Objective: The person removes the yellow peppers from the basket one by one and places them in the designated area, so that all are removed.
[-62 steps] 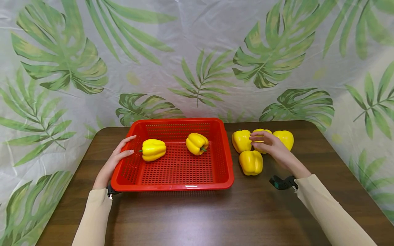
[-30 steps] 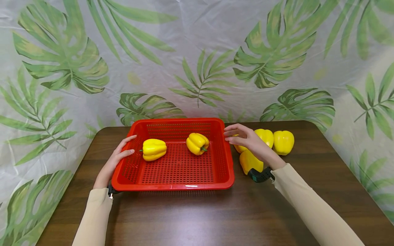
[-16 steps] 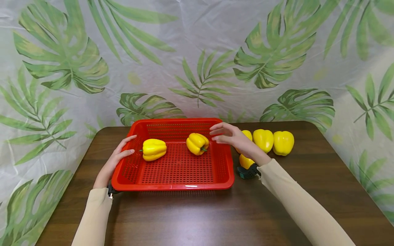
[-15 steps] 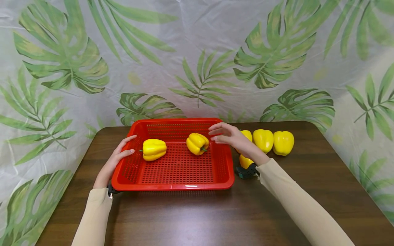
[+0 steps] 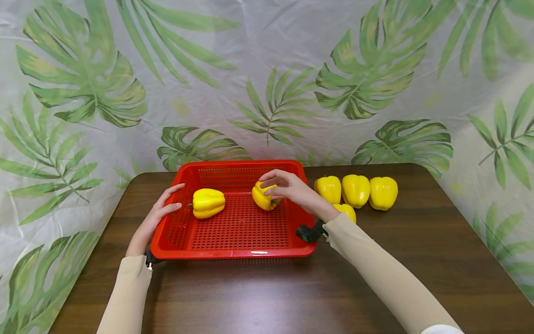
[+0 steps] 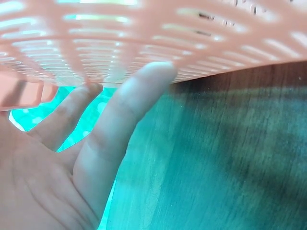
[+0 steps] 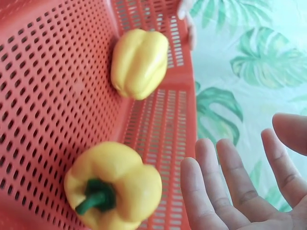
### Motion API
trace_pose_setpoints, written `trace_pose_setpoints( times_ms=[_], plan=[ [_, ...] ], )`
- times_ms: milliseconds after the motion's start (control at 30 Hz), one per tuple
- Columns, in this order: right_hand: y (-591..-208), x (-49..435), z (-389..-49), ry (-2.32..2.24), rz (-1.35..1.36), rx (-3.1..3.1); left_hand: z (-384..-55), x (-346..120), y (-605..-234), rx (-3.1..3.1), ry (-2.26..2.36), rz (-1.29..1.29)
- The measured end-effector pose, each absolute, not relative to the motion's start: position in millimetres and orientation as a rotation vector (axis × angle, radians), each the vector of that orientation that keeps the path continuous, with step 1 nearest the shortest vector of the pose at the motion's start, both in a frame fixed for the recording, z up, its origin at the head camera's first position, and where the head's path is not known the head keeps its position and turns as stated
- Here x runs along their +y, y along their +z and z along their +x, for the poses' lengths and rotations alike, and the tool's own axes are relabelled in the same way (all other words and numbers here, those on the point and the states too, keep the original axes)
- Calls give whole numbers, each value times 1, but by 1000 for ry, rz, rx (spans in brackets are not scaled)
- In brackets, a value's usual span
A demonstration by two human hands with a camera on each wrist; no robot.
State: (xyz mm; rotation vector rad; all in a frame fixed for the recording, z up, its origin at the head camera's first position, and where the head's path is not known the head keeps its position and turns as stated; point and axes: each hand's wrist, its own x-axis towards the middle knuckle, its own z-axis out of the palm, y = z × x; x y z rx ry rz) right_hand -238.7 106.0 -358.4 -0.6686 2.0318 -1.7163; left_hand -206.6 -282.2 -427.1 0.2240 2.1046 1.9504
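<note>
A red perforated plastic basket (image 5: 246,253) holds two yellow bell peppers lying apart on its base. One bell pepper (image 5: 208,203) is at the left, its green stem toward the basket's left side. Over the other bell pepper (image 5: 260,199), at the right, hovers my right hand (image 5: 291,190), hiding part of it with loosely bent fingers and nothing in them. The right wrist view shows that bell pepper (image 7: 112,184) stem toward the camera, beside the fingers (image 7: 235,172). My left hand (image 5: 151,220) rests against the basket's left side, fingers and thumb extended at the rim.
Right of the basket, several more yellow bell peppers sit close together on the brown wooden table (image 5: 258,301); one bell pepper (image 5: 383,193) is farthest right. My right forearm partly hides the nearest bell pepper (image 5: 347,213). Behind hangs a leaf-patterned cloth (image 5: 267,55).
My right hand has moved left from above the bell peppers on the table, across the basket's right rim, to the right-hand pepper inside. The left hand, basket and peppers have stayed put.
</note>
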Motion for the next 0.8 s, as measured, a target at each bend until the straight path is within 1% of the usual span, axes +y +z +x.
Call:
trace_pose_setpoints(
  times_ms=[800],
  plan=[
    [-377, 49, -253, -1579, -699, 2098, -206, -281, -426, 2104, 1953, 224]
  ],
)
